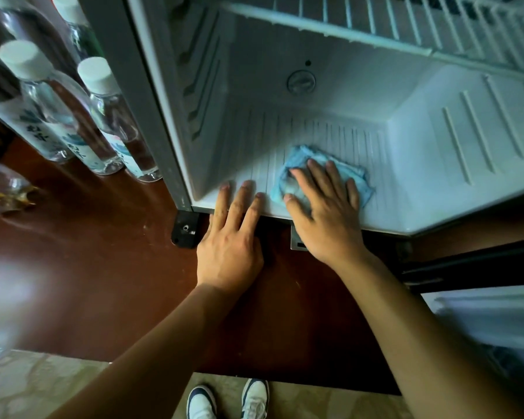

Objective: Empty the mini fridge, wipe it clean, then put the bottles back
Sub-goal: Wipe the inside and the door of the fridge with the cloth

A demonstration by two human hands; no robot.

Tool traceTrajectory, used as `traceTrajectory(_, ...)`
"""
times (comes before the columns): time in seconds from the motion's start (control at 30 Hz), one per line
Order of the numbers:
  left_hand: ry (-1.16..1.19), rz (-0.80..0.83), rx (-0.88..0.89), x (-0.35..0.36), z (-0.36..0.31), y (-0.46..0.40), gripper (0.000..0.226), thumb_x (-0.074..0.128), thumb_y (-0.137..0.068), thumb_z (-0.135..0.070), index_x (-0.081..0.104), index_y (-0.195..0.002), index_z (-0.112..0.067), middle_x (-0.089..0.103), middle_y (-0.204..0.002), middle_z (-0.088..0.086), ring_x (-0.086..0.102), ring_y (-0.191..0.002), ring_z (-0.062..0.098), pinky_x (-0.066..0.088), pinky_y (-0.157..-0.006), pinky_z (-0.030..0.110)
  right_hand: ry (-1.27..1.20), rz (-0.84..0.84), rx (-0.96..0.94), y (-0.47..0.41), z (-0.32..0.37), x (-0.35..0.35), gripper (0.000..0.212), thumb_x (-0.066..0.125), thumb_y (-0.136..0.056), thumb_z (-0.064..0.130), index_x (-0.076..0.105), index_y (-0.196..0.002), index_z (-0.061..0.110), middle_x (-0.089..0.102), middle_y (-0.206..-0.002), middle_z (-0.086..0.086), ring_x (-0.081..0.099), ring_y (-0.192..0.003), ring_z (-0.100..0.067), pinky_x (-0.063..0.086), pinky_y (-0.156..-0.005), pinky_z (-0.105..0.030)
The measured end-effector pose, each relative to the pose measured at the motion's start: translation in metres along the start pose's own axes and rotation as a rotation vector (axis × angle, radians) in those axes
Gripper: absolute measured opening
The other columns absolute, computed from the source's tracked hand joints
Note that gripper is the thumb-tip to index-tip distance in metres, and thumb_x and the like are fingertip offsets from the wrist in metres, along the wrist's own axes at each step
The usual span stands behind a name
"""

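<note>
- mini fridge [421,152]: emptied, open, ahead of both hands; rigid shell.
- bottles [73,122]: standing left of left hand [230,252], light, slick; grip mid-body.
- cloth [303,164]: soft, pinned under right hand [324,219], fingers [316,173] spread flat; left fingers flat, empty, on fridge lip.

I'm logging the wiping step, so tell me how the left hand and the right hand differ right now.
The right hand lies flat on the blue cloth, pressing it to the fridge floor; the left hand holds nothing. The right hand reaches inside the fridge, while the left hand rests on the front edge with only its fingers over the lip. Both are palm down with fingers spread.
</note>
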State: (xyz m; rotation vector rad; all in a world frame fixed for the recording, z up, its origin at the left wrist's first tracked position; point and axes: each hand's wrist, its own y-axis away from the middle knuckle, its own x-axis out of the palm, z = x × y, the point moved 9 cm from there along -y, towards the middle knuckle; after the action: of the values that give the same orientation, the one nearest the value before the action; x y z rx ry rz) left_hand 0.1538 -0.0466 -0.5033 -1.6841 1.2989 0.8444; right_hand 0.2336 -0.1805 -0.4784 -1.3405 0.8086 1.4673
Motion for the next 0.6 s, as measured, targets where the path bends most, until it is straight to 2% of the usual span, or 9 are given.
traceTrajectory(0.2, -0.017, 0.026, -0.003, 0.005, 0.000, 0.000, 0.068, 0.039, -0.082, -0.018, 0.034, -0.149, -0.021, 0.027, -0.162, -0.002, 0.013, -0.152, 0.026, 0.058, -0.083, 0.045, 0.026, 0.079, 0.011, -0.012, -0.007, 0.008, 0.068, 0.016, -0.090, 0.060, 0.010, -0.153, 0.038, 0.011, -0.163, 0.007, -0.001, -0.150, -0.016, -0.002, -0.119, -0.047)
traceTrajectory(0.4, -0.008, 0.043, -0.006, 0.005, 0.001, -0.002, 0.076, 0.055, -0.079, -0.014, 0.029, -0.150, -0.022, 0.023, -0.163, -0.002, 0.009, -0.152, 0.025, 0.057, -0.091, 0.047, 0.076, 0.106, -0.026, -0.039, -0.009, 0.007, 0.069, 0.013, -0.087, 0.056, 0.016, -0.153, 0.036, 0.012, -0.163, 0.003, 0.001, -0.150, -0.020, 0.002, -0.118, -0.051)
traceTrajectory(0.47, -0.007, 0.042, -0.004, 0.004, 0.001, -0.003, 0.076, 0.054, -0.078, -0.013, 0.030, -0.150, -0.021, 0.023, -0.163, -0.002, 0.010, -0.152, 0.025, 0.056, -0.092, 0.047, 0.066, 0.123, -0.035, -0.041, -0.008, 0.007, 0.069, 0.012, -0.087, 0.056, 0.016, -0.153, 0.036, 0.011, -0.163, 0.004, 0.000, -0.150, -0.020, 0.001, -0.118, -0.051)
traceTrajectory(0.6, -0.026, 0.035, 0.002, 0.003, 0.001, -0.002, 0.073, 0.048, -0.077, -0.014, 0.035, -0.149, -0.020, 0.026, -0.162, -0.002, 0.011, -0.152, 0.026, 0.054, -0.094, 0.043, -0.005, 0.126, 0.015, -0.040, -0.008, 0.004, 0.063, 0.022, -0.090, 0.054, 0.021, -0.151, 0.039, 0.013, -0.162, 0.007, 0.001, -0.150, -0.016, -0.002, -0.118, -0.048)
